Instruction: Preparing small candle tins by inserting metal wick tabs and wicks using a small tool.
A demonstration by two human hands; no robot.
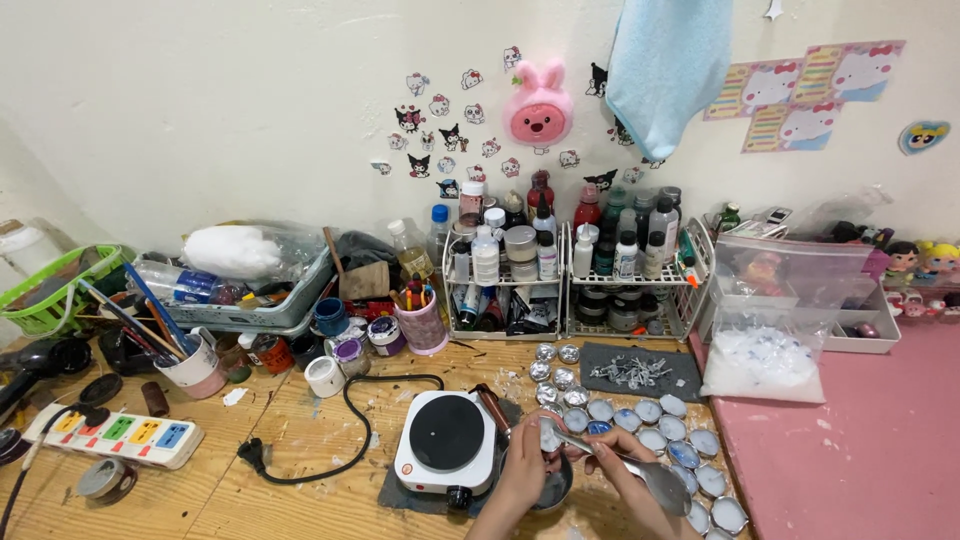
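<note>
From the head camera I look down on a wooden tabletop [300, 440] pushed against a cream wall stuck with cartoon stickers, a pink plush face [539, 105] and a hanging blue towel [668, 70]. To the right a pink surface [860, 450] adjoins the wood.

Along the wall stand a green basket [50, 290], a grey crate [260, 300] holding a white bag and bottles, a cup of brushes [195, 365], a pink pen cup [424, 325] and two wire racks [570, 270] crowded with bottles and jars. A clear bag of white flakes [765, 360] sits at the pink edge. A power strip [120, 435] lies at left, and a white hotplate [447, 450] with a black cord sits near the middle.

Small round foil cups [650, 420] are spread right of the hotplate, several with bluish fill.

My left hand [525, 465] has its grip closed on a small foil cup [549, 437], held over a dark pot [555, 490] beside the hotplate. My right hand [630, 475] grips a metal spoon [640, 470] whose handle end meets that cup.
</note>
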